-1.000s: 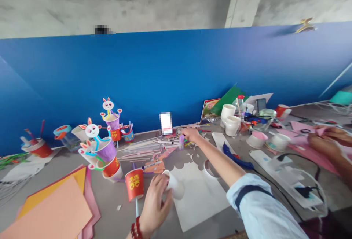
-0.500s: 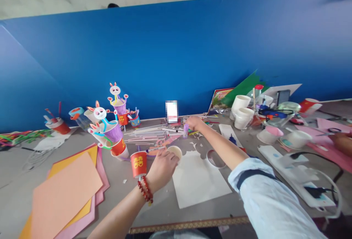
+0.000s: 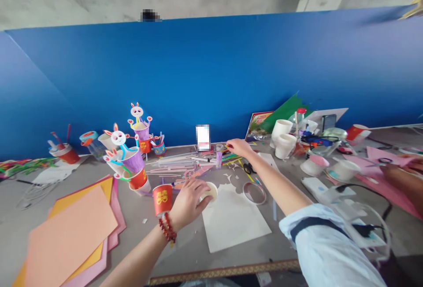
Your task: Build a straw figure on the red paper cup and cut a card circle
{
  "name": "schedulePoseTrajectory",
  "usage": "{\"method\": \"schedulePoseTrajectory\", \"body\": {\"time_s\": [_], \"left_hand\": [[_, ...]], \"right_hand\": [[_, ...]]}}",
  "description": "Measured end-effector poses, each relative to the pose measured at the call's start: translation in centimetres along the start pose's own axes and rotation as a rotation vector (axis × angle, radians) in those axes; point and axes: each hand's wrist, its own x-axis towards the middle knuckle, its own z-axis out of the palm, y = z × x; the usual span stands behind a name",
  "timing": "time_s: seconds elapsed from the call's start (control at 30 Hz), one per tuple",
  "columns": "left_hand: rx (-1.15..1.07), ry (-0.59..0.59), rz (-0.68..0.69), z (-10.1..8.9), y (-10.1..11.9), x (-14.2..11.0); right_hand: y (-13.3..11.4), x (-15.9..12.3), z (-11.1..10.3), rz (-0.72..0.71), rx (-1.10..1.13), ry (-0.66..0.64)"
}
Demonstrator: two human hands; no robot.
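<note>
My left hand (image 3: 189, 201), a red bead bracelet at its wrist, has its fingers and thumb around a white paper cup (image 3: 211, 190), partly hidden by the hand. Just left of that hand stands a red paper cup (image 3: 162, 200) with gold characters. Stretched to the back of the table, my right hand (image 3: 239, 147) has its fingertips drawn together over coloured pens (image 3: 231, 158); what is between them is too small to make out. A purple glue stick (image 3: 218, 160) stands to its left. Before me lies a white paper sheet (image 3: 235, 223), with a roll of tape (image 3: 254, 193) at its upper right.
At left stand rabbit-figure cups (image 3: 132, 160) behind a stack of coloured paper (image 3: 71, 234). Black scissors (image 3: 248, 169) lie near my right forearm. To the right are white cups (image 3: 284, 145), a power strip (image 3: 330, 199) and another person's hand (image 3: 408, 170) over pink paper.
The view has shifted slightly. My right hand remains among the pens, with the scissors now showing beside the forearm. My left hand stays at the white cup, its thumb now more visible.
</note>
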Motion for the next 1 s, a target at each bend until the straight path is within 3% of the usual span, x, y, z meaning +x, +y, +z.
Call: {"method": "schedulePoseTrajectory", "body": {"time_s": [0.13,0.33,0.5,0.63,0.8,0.9,1.0], "left_hand": [[-0.036,0.012,0.013,-0.4,0.4,0.0],[-0.047,0.038,-0.039,-1.5,0.9,-1.1],[-0.064,0.044,-0.049,-2.0,1.1,-1.3],[-0.079,0.066,-0.025,-1.9,0.5,-1.2],[-0.141,0.150,-0.073,-2.3,-0.7,0.5],[-0.123,0.169,-0.051,-2.3,-0.6,2.9],[-0.010,0.157,-0.010,-1.9,0.2,5.6]], "right_hand": [[-1.0,0.3,0.5,-0.048,0.019,-0.073],[-3.3,3.4,0.8,-0.127,0.030,-0.179],[-4.4,4.0,0.4,-0.102,0.147,-0.147],[-3.6,2.2,-0.8,0.004,0.362,0.020],[-2.4,-2.0,-4.0,0.183,0.740,0.386],[-4.2,-5.8,-5.3,0.193,1.017,0.558],[-7.7,-9.9,-5.6,0.141,1.250,0.627]]}}
